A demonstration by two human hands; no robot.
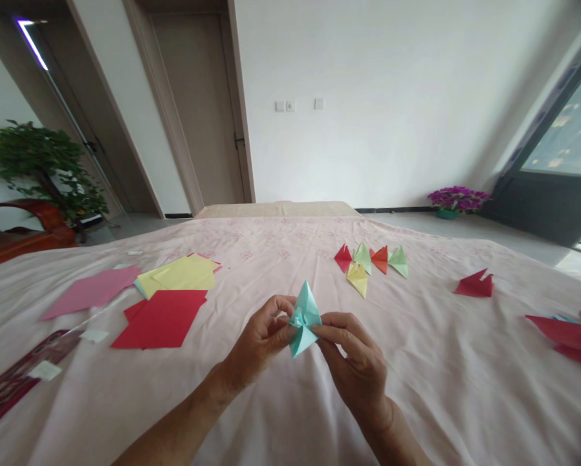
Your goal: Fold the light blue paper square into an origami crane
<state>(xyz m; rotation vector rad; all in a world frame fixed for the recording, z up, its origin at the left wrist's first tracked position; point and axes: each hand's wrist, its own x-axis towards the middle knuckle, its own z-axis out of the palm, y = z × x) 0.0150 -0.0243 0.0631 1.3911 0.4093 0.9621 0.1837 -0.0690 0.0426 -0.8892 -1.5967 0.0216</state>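
Between my two hands, above the cloth, is a folded piece of light turquoise origami paper point(308, 310) with one point up and one down. My left hand point(266, 329) pinches its left side, where small creased folds bunch up. On its right edge, the thumb and fingers of my right hand point(353, 353) are closed. Beyond my hands lie several small folded paper pieces: a yellow one point(357, 278), a dark red one point(343, 258), an orange-red one point(380, 259), and pale green ones point(398, 261).
Red paper sheets point(162, 318), yellow sheets point(184, 272) and a pink sheet point(94, 291) lie on the left of the pink cloth point(271, 259). A dark red packet point(23, 375) lies near left. Red folded pieces point(475, 285) are at the right.
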